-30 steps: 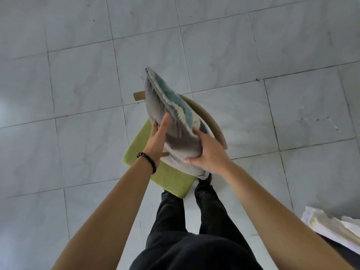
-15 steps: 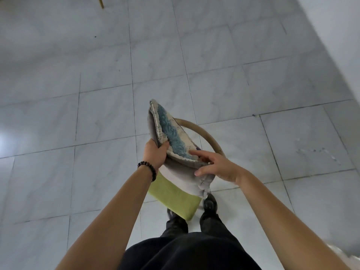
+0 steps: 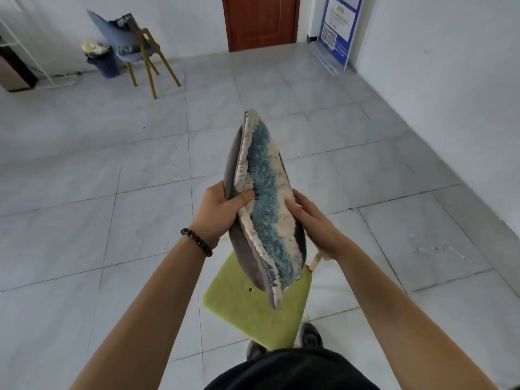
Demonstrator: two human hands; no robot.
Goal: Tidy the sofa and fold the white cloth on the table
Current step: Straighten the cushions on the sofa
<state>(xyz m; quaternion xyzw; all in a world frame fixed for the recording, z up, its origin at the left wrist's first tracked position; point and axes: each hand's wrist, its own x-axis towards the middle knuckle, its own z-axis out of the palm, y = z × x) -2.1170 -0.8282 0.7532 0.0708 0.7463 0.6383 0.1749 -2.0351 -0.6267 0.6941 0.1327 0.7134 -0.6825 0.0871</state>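
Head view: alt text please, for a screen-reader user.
Two bare hands hold a blue-and-cream tufted cushion on edge above a lime-green padded chair seat: the left hand grips its left edge, the right hand presses flat against its right side. Behind, a grey tiled floor, a blue chair with wooden legs and a brown wooden door.

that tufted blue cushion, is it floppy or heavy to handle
Probably soft but not floppy: the cushion stands on edge without sagging, yet the left hand sinks a thumb into its tufted face. Likely light for its size, since the left hand grips one edge and the right hand rests flat against it. The shaggy pile should resist slipping.
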